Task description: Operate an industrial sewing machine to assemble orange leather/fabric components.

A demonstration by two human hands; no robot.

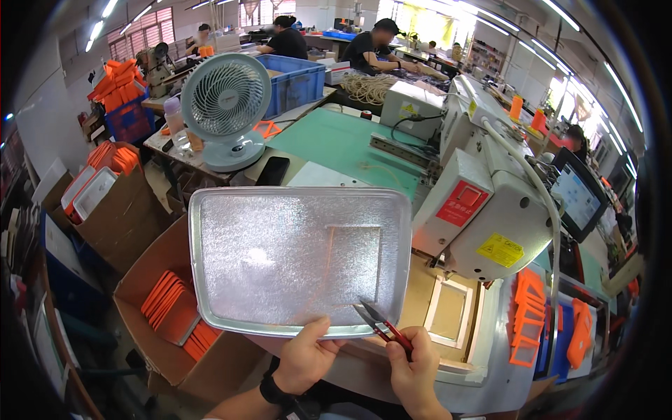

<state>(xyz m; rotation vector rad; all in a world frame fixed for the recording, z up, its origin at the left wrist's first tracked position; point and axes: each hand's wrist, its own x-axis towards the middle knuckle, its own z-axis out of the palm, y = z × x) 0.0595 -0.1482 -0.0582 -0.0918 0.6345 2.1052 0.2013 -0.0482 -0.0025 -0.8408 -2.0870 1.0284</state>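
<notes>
My left hand (pixel 306 358) is closed on the lower edge of a silver, foil-faced rectangular panel (pixel 273 259) with rounded corners and a raised rim. A stitched rectangular outline shows on the panel's right part. My right hand (pixel 414 367) grips thread snips (pixel 395 336) with red handles. Their dark blades are apart, and the tips lie over the panel near the outline's lower edge. Behind my right hand, a pale frame-shaped clamp (pixel 432 310) rests on the bed of a white industrial sewing machine (pixel 504 210).
A cardboard box (pixel 136 276) with orange-rimmed pieces (pixel 175 315) stands left below the panel. Orange frames (pixel 528 315) lie right of the machine bed. A grey-blue fan (pixel 227 98), a phone (pixel 273 170) and a blue crate (pixel 294 84) sit beyond. Other people work at the back.
</notes>
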